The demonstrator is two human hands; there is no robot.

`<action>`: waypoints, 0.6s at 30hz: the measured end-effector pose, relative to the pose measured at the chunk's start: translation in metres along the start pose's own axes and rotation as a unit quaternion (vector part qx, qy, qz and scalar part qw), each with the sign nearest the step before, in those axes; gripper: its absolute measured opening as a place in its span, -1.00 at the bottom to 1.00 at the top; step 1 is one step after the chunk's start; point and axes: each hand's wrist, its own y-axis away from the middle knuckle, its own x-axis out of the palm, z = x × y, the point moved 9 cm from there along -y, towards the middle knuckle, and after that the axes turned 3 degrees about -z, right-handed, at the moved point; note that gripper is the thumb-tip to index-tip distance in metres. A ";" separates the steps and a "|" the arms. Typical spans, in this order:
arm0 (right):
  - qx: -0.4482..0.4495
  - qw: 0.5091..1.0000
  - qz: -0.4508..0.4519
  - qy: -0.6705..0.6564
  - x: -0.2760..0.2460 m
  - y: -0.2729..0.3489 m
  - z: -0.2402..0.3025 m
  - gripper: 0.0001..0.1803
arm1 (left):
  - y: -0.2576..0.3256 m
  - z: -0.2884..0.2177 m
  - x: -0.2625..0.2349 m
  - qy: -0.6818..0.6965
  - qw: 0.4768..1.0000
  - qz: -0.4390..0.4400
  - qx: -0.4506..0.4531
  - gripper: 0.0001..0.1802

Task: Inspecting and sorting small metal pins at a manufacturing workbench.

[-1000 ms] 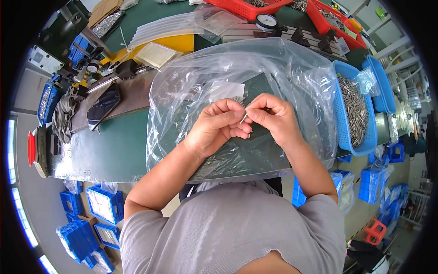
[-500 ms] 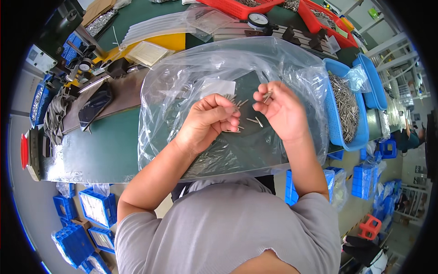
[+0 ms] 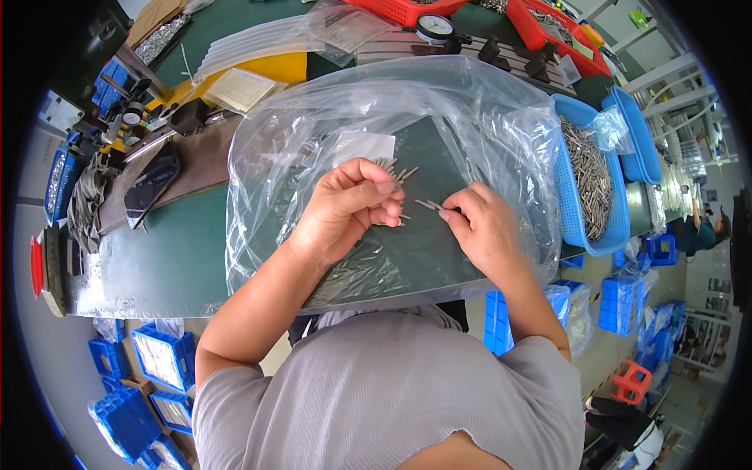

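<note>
My left hand [image 3: 338,207] is curled, its thumb pressed toward the fingers. Whatever is inside its grip is hidden. Just beyond its fingertips several slim metal pins [image 3: 406,175] lie in a loose bunch. My right hand [image 3: 487,229] reaches down to the table, thumb and forefinger pinched at the end of a small metal pin [image 3: 433,205]. Another pin lies close beside that one. Beneath both hands spreads a large clear plastic bag [image 3: 313,117], with a white paper label [image 3: 366,146] near the bunch of pins.
To the right stands a blue basket [image 3: 574,205] full of metal pins, with a second blue basket [image 3: 636,149] beside it. Red trays [image 3: 540,35] and a dial gauge [image 3: 435,28] sit at the back. A dark pouch [image 3: 153,184] lies at left on the green table [image 3: 157,266].
My right hand has come down from its raised, open-fingered pose to pinch at a pin on the table. My left hand stays nearly in place. The view has shifted slightly.
</note>
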 end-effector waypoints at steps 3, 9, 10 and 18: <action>-0.035 0.998 -0.049 0.037 -0.004 0.001 0.005 -0.86 | 0.000 0.002 -0.001 -0.003 1.000 -0.009 -0.004 -0.98; 0.107 0.952 -0.030 -0.284 -0.015 -0.005 0.003 -0.97 | 0.001 0.007 0.003 -0.008 0.999 0.027 -0.028 -0.93; 0.108 0.952 -0.034 -0.286 -0.019 -0.007 0.006 -0.97 | 0.001 0.007 0.004 -0.011 0.999 0.028 -0.030 -0.93; 0.048 0.959 0.005 -0.278 -0.017 -0.024 0.034 -0.90 | 0.004 0.010 0.006 -0.051 0.997 0.029 -0.040 -0.93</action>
